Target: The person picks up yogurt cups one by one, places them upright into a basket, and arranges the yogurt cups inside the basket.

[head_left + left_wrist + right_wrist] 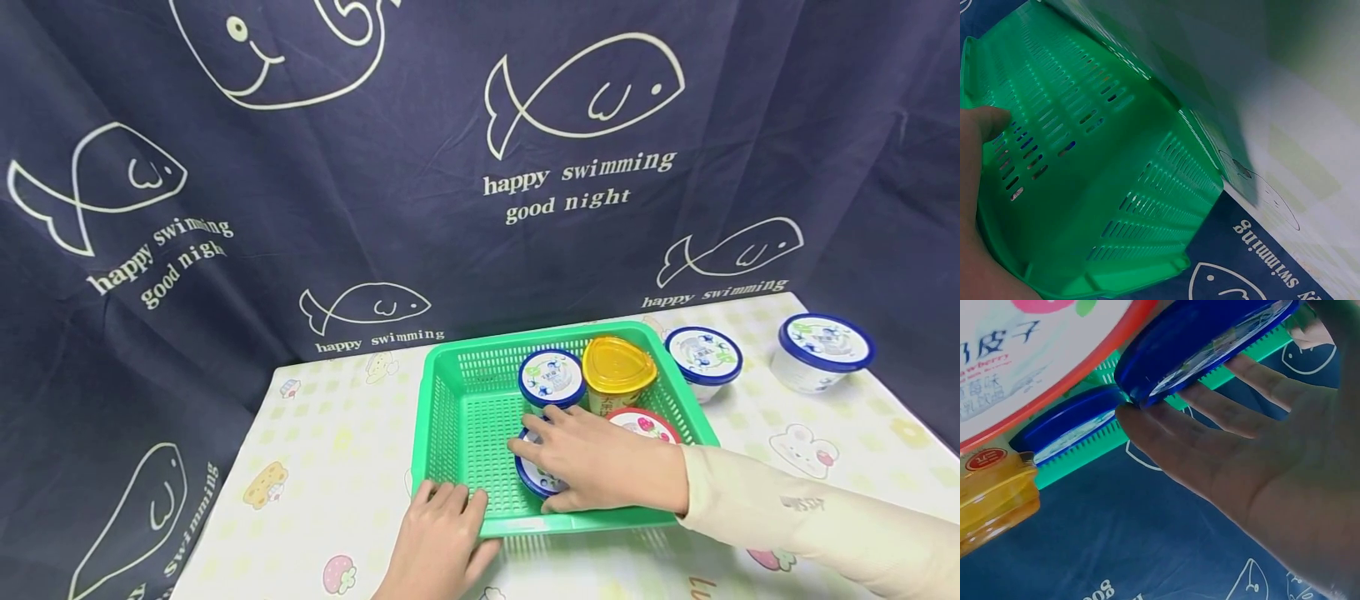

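My left hand [442, 533] grips the near left corner of a green plastic basket [450, 350], fingers over the rim. Its thumb [991, 122] lies against the slotted outer wall in the left wrist view. Inside the basket, my right hand [592, 454] holds a blue-lidded tub [534, 475] from above, fingers spread across its lid. That lid [1197, 347] meets the fingertips in the right wrist view. Behind it stands another blue-lidded tub [552, 379]. A yellow-lidded cup [618, 367] and a red-lidded strawberry tub [648, 423] sit to the right, the latter partly hidden by the hand.
Outside the basket on the right stand two more blue-lidded tubs, one close to the basket [703, 358] and one farther right [823, 346]. A patterned cloth [300, 467] covers the table. A dark blue curtain [420, 217] with fish drawings hangs behind the table's back edge.
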Available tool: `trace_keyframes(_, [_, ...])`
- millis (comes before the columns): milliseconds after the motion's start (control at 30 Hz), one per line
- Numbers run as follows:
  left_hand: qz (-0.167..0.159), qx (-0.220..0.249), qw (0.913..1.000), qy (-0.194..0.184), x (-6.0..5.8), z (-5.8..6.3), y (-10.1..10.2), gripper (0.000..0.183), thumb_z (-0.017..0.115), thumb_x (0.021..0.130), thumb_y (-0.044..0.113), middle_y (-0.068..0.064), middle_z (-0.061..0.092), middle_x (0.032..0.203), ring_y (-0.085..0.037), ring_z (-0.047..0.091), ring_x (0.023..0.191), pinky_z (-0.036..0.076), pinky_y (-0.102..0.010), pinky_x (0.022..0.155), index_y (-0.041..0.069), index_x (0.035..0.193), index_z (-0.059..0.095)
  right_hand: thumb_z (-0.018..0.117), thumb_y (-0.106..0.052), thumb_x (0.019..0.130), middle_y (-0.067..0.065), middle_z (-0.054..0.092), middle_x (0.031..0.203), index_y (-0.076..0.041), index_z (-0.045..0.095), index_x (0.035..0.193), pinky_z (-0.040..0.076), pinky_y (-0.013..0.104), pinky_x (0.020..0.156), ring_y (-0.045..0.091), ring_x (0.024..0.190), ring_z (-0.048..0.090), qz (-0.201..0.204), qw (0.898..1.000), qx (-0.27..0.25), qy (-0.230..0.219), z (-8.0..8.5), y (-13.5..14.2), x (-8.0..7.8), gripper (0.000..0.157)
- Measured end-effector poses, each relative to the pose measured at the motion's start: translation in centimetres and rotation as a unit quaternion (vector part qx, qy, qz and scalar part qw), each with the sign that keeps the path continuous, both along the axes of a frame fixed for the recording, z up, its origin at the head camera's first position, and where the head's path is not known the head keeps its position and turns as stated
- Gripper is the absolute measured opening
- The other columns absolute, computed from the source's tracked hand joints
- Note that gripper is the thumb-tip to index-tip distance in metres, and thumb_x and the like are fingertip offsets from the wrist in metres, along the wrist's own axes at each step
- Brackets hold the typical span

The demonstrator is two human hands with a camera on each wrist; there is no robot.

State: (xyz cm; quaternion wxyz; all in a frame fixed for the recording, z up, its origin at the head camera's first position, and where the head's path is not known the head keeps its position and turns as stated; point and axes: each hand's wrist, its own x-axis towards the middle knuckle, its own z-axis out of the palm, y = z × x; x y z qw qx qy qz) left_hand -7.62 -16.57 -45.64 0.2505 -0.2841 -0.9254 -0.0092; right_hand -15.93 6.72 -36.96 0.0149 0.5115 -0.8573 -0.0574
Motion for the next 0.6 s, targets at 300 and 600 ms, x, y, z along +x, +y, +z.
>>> trace_keyframes(300, [0.002, -0.001, 1.0000, -0.004, 0.02, -0.03, 0.04, 0.030, 0.070, 0.077, 0.046, 0.006, 0.049, 0.065, -0.016, 0.055, 0.064, 0.037, -0.034, 0.069, 0.018, 0.081, 0.061, 0.073, -0.057, 0.081, 0.013, 0.058, 0.133, -0.016, 0.054, 0.138, 0.052, 0.046, 0.091, 0.034, 0.110, 0.060, 0.009, 1.000, -0.013, -0.001, -0.60, 0.14, -0.27, 0.073])
trace_keyframes(600, [0.004, -0.003, 1.0000, -0.006, 0.00, -0.06, 0.01, 0.029, 0.070, 0.078, 0.046, 0.006, 0.050, 0.065, -0.016, 0.055, 0.064, 0.038, -0.034, 0.069, 0.018, 0.081, 0.061, 0.073, -0.056, 0.081, 0.014, 0.057, 0.136, -0.017, 0.053, 0.140, 0.051, 0.049, 0.094, 0.036, 0.115, 0.059, 0.001, 1.000, -0.009, -0.009, -0.80, 0.33, -0.32, 0.073])
